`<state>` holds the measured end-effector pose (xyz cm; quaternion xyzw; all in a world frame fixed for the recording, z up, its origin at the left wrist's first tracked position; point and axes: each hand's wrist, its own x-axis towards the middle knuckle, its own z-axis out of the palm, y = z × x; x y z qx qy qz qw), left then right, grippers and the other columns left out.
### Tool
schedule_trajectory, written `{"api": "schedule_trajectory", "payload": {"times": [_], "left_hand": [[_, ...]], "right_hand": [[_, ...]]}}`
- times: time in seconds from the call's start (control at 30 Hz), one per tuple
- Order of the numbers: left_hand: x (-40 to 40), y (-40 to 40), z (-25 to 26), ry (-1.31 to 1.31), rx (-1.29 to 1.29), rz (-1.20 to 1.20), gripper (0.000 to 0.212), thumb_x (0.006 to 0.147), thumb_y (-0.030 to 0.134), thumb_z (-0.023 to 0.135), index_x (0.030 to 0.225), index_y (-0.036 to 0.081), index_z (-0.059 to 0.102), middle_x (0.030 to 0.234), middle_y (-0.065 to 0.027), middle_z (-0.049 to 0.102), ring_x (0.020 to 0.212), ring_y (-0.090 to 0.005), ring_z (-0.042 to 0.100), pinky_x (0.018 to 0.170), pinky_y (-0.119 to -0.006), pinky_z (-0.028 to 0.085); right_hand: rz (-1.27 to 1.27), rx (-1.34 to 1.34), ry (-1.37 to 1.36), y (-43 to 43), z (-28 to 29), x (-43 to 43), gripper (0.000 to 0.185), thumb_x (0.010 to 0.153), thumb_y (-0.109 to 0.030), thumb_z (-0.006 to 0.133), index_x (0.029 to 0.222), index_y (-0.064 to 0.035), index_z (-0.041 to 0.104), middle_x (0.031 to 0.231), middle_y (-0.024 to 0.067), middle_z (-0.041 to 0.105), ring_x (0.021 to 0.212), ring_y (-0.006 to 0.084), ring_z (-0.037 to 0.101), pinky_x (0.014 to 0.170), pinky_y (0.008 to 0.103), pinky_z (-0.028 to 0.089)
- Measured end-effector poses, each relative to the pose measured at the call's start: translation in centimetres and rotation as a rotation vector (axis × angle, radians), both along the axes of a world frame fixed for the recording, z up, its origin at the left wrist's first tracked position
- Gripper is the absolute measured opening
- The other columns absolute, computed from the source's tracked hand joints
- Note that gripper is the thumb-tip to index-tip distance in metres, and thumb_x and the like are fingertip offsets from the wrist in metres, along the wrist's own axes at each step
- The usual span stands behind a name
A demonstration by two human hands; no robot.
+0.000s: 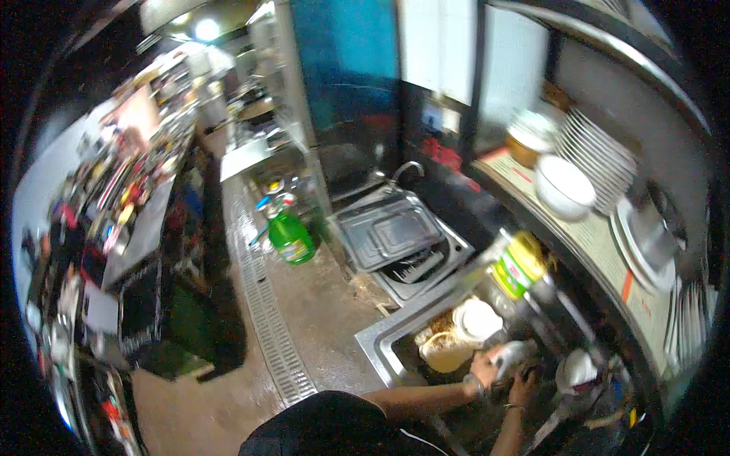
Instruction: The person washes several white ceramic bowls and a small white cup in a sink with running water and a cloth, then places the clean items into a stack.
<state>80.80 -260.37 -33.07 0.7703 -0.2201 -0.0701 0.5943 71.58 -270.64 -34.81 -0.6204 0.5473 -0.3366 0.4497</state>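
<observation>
Over a metal sink (373, 345), my left hand (485, 367) grips a small whitish dish (512, 358), blurred and tilted. My right hand (526, 383) is close beside that dish, its fingers in shadow. Whether it touches the dish or holds something dark cannot be made out. Just beyond the left hand sit a stack of white bowls (479, 320) and a cream-coloured round dish (447, 352). A white cup or bowl (577, 369) lies to the right of my right hand.
A yellow-green plastic container (518, 265) stands at the sink's far edge. Plates (596, 151) and a white bowl (564, 185) fill the right shelf. Beyond the sink, a metal tray (393, 231) lies over a second basin. A green jug (292, 238) stands by the floor drain (274, 330).
</observation>
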Motion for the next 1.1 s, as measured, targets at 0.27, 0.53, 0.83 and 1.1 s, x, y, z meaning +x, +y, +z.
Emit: {"api": "schedule_trajectory", "payload": {"times": [0.27, 0.53, 0.83, 1.1], "left_hand": [[1.0, 6.2, 6.1, 0.427, -0.152, 0.013, 0.054, 0.068, 0.001, 0.043, 0.119, 0.017, 0.049, 0.08, -0.0137, 0.063, 0.067, -0.0188, 0.058, 0.065, -0.029, 0.045], [1.8, 6.4, 1.4, 0.416, -0.445, 0.257, 0.048, 0.063, 0.005, 0.047, 0.107, 0.021, 0.06, 0.071, -0.0224, 0.058, 0.062, -0.0296, 0.057, 0.061, -0.035, 0.045], [-0.5, 8.1, 1.6, 0.717, -0.462, 0.13, 0.039, 0.074, 0.015, 0.052, 0.112, 0.006, 0.054, 0.09, -0.0095, 0.059, 0.074, -0.0221, 0.056, 0.074, -0.031, 0.045], [0.0, 6.4, 0.3, 1.258, -1.024, 0.036, 0.028, 0.073, 0.018, 0.052, 0.097, 0.005, 0.057, 0.091, -0.0095, 0.059, 0.078, -0.0229, 0.055, 0.074, -0.032, 0.044]], "right_hand": [[0.806, -0.853, 0.278, 6.5, 7.3, 6.8, 0.047, 0.072, -0.01, 0.054, 0.116, 0.002, 0.041, 0.126, 0.0266, 0.031, 0.114, 0.0419, 0.034, 0.095, 0.0441, 0.029], [0.699, -0.656, 0.677, 7.5, 7.7, 5.1, 0.048, 0.078, -0.024, 0.054, 0.114, 0.0052, 0.043, 0.126, 0.0287, 0.031, 0.114, 0.0401, 0.035, 0.096, 0.0439, 0.029], [1.221, -0.657, 0.041, 12.5, 12.1, 5.0, 0.048, 0.071, -0.001, 0.043, 0.118, 0.003, 0.04, 0.127, 0.0206, 0.031, 0.118, 0.0356, 0.03, 0.099, 0.0354, 0.023], [0.977, 0.19, -0.055, 14.4, 12.3, 2.8, 0.057, 0.073, -0.009, 0.047, 0.127, 0.0043, 0.031, 0.121, 0.0188, 0.042, 0.113, 0.029, 0.04, 0.093, 0.0295, 0.032]]}}
